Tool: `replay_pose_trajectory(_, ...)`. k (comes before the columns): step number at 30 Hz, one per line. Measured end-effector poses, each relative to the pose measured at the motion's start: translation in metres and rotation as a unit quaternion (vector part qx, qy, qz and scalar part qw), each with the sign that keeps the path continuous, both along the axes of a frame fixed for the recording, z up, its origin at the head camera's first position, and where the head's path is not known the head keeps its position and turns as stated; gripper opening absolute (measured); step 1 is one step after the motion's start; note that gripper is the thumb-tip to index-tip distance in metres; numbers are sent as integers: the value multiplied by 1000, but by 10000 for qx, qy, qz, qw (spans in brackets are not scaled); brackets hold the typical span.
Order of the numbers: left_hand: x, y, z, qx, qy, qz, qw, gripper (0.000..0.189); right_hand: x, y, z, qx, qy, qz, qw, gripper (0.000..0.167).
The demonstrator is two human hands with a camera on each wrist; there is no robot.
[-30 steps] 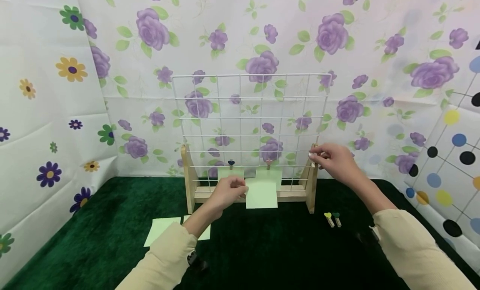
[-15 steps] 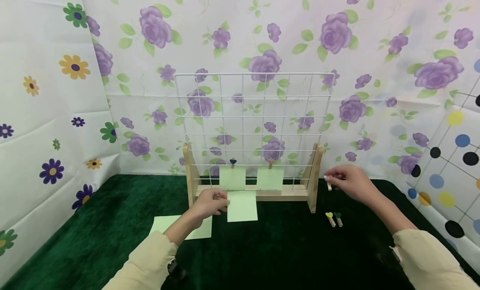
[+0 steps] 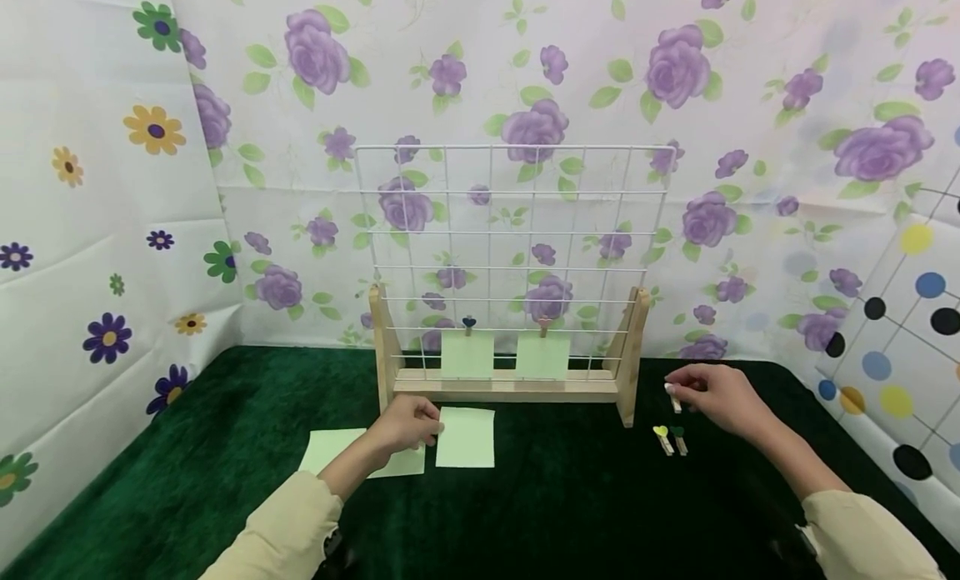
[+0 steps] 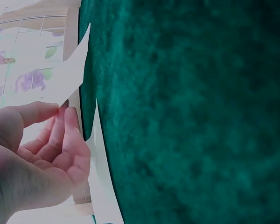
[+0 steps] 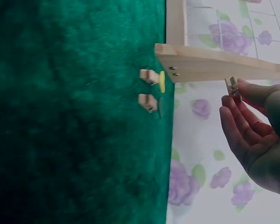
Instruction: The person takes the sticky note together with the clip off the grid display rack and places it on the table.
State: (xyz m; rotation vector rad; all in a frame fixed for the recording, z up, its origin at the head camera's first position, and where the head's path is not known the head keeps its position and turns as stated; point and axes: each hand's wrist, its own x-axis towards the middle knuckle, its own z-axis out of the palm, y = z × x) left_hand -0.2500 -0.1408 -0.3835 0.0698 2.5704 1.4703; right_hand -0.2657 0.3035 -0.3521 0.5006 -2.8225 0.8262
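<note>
My left hand (image 3: 407, 426) pinches the left edge of a pale green paper square (image 3: 466, 437), low in front of the rack. In the left wrist view, thumb and fingertips meet at a corner of that sheet (image 4: 73, 70). More pale green sheets (image 3: 330, 448) lie on the cloth, partly under the left hand and forearm. My right hand (image 3: 716, 394) holds a small wooden clothespin (image 3: 676, 402) between thumb and fingertips, right of the rack; it also shows in the right wrist view (image 5: 233, 87). Below it lie a yellow-heart clothespin (image 3: 663, 440) and a green-heart clothespin (image 3: 678, 441).
A white wire grid (image 3: 513, 230) stands in a wooden base (image 3: 510, 387). Two green sheets hang on it, under a dark-blue-heart clothespin (image 3: 468, 325) and a pink-heart clothespin (image 3: 543, 326). Dark green cloth (image 3: 570, 513) covers the table; flowered sheeting (image 3: 315, 230) rises behind.
My left hand has brought the paper down and left, away from the grid. The right hand, still pinching the clothespin, has moved down and right from the rack's side post.
</note>
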Motion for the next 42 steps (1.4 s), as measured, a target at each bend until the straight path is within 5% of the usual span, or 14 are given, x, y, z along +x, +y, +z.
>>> replay_pose_trajectory(20,-1,-11,-9,-651,300,33,9974,5,7,29,-29,-95,-791,-146,9967,24)
replay_pose_trajectory(42,2,-13,-5,-729,527,144,9958,9,1,45,-48,-227,-1368,-232,9901,20)
